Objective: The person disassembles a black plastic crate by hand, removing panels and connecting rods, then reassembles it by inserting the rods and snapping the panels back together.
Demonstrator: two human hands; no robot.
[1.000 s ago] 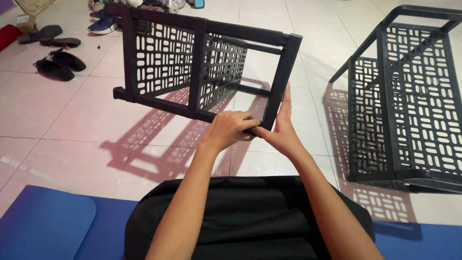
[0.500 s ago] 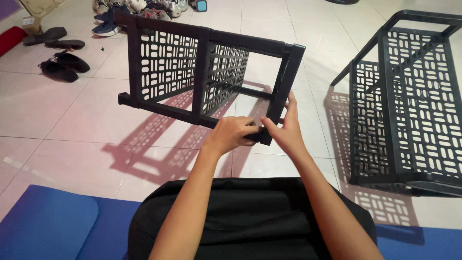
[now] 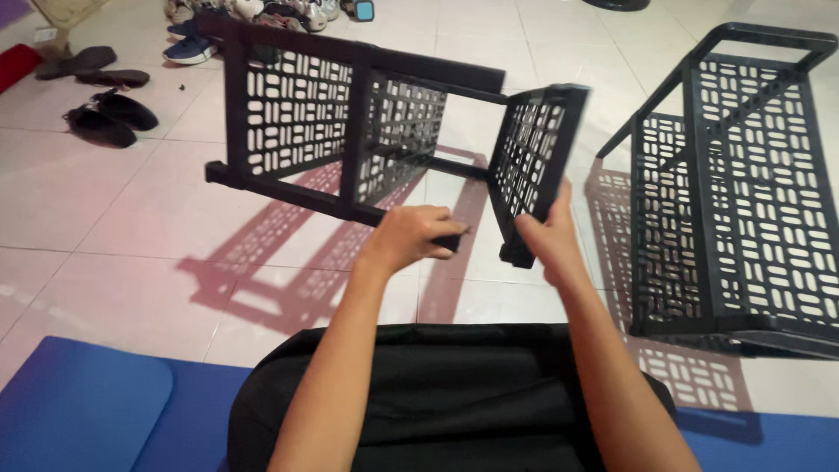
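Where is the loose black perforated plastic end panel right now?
Centre-right of the head view, the black perforated plastic end panel is gripped by the right hand, beside the larger frame.

Tiled floor (image 3: pixel 131 218), pale and glossy. Resting on it: black rack (image 3: pixel 743 192) at right, blue mat (image 3: pixel 79 411) at near edge, black sandals (image 3: pixel 100 118) and shoes (image 3: pixel 262 13) at far left.

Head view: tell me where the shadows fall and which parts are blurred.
Head view: hard light throws sharp, reddish-tinted lattice shadows on the tiled floor below the black rack frame; the side panel in the right hand is slightly motion-blurred; the left hand and the second rack look sharp; pale glare washes out the tiles near the top.
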